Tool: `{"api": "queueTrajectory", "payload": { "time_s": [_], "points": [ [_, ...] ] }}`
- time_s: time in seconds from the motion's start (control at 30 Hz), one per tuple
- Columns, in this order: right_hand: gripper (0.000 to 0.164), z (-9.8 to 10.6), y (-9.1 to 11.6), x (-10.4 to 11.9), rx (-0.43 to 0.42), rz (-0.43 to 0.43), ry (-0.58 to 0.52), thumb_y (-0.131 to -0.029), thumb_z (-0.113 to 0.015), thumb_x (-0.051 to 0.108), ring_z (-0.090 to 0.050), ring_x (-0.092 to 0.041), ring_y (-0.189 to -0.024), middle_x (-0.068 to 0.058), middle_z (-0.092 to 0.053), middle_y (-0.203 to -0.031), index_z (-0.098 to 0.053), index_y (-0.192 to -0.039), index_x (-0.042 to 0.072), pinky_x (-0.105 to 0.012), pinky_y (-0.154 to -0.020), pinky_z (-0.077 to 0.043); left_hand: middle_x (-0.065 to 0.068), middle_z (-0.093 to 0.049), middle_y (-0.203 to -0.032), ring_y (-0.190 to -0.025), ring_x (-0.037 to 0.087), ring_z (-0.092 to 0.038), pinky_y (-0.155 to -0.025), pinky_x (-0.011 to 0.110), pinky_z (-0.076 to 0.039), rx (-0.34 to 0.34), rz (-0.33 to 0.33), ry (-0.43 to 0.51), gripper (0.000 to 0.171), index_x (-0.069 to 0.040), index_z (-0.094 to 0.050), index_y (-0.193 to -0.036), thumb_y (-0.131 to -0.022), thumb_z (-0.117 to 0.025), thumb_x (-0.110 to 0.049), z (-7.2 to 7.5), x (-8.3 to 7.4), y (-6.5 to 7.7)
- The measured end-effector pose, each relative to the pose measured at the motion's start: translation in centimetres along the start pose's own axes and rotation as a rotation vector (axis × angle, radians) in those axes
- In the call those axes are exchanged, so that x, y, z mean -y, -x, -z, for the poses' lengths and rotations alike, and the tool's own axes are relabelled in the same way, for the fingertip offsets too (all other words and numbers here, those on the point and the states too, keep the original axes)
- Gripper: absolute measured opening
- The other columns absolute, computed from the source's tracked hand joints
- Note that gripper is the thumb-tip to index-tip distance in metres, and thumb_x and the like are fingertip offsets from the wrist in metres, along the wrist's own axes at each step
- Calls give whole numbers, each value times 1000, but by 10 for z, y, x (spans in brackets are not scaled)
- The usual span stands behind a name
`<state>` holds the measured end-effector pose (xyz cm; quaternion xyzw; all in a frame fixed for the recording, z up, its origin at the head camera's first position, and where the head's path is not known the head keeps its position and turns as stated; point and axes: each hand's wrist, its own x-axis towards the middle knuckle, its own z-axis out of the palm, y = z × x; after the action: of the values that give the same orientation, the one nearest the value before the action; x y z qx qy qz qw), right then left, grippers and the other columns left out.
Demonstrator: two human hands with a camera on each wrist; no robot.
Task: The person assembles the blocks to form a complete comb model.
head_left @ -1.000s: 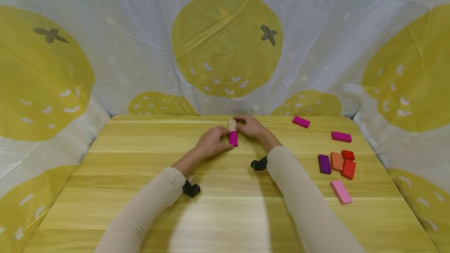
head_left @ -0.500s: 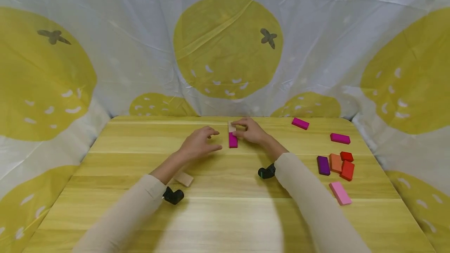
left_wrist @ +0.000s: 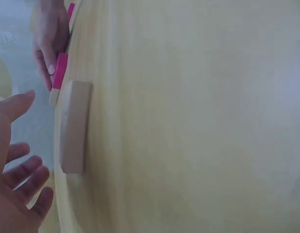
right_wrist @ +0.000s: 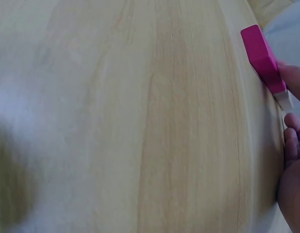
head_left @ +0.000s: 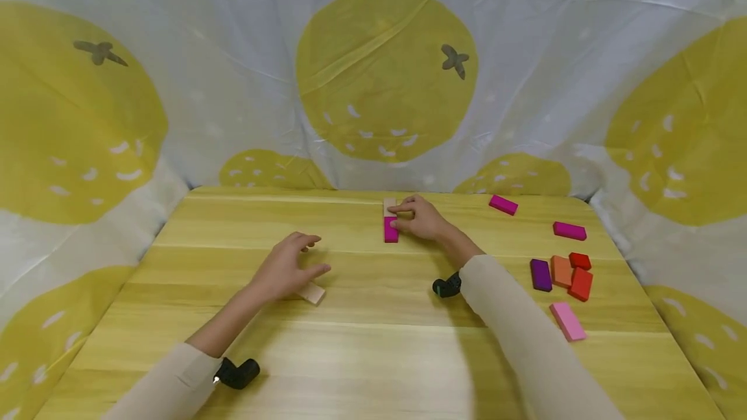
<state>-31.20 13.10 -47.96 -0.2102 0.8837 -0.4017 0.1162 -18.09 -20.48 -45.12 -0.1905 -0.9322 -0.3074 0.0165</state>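
Observation:
A magenta block (head_left: pixel 390 235) and a plain wooden block (head_left: pixel 388 204) lie end to end near the table's back edge. My right hand (head_left: pixel 427 219) rests at their right side, thumb touching the magenta block and index finger reaching over the plain one. In the right wrist view, the thumb (right_wrist: pixel 291 77) lies against the magenta block. My left hand (head_left: pixel 281 269) holds nothing, its fingers spread above a second plain wooden block (head_left: pixel 312 293). That block (left_wrist: pixel 76 127) shows whole in the left wrist view, beside the fingers; in the head view the hand partly covers it.
Two magenta blocks (head_left: pixel 503 205) (head_left: pixel 569 231) lie at the back right. Nearer are a purple block (head_left: pixel 541 275), an orange block (head_left: pixel 561 271), two red blocks (head_left: pixel 580 284) (head_left: pixel 580 260) and a pink block (head_left: pixel 567 321). A patterned cloth (head_left: pixel 262 83) hangs behind the table.
My left hand has let go of the magenta block and moved left and nearer, over the loose plain block. The right hand's thumb has shifted slightly nearer, onto the magenta block.

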Motion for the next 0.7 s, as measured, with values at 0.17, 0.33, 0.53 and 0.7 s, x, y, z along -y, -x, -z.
{"api": "queueTrajectory", "payload": {
  "time_s": [0.17,0.33,0.53,0.7],
  "points": [
    [43,-4,-2,0,8,19,21,-99,-73,24,-45,-35,-130,-17,-48,-140,-68,-140,11,-51,-109,-40,17,-58,-127,-111,34,-59,-91,53,-52,-10,108,-21,85,3,-57,-140,-83,-85,-53,2,2,30],
    [43,-6,-4,0,8,12,28,-99,-72,23,-45,-34,-132,-17,-48,-142,-68,-140,12,-51,-109,-40,20,-59,-124,-103,32,-59,-83,48,-54,-7,188,-88,96,6,-58,-135,-76,-85,-65,1,-2,51],
    [43,-6,-5,2,0,15,36,-97,-73,24,-46,-34,-131,-17,-50,-141,-69,-139,13,-50,-109,-40,14,-60,-109,-86,22,-56,-70,37,-51,-15,210,-89,81,6,-63,-121,-73,-92,-53,-8,-8,59],
    [42,-7,-4,-1,-3,5,43,-98,-74,25,-48,-33,-129,-14,-53,-138,-69,-139,14,-49,-108,-41,13,-62,-107,-87,23,-59,-72,39,-54,-29,194,-57,71,8,-64,-120,-74,-95,-38,-13,-7,60]
  ]
}}
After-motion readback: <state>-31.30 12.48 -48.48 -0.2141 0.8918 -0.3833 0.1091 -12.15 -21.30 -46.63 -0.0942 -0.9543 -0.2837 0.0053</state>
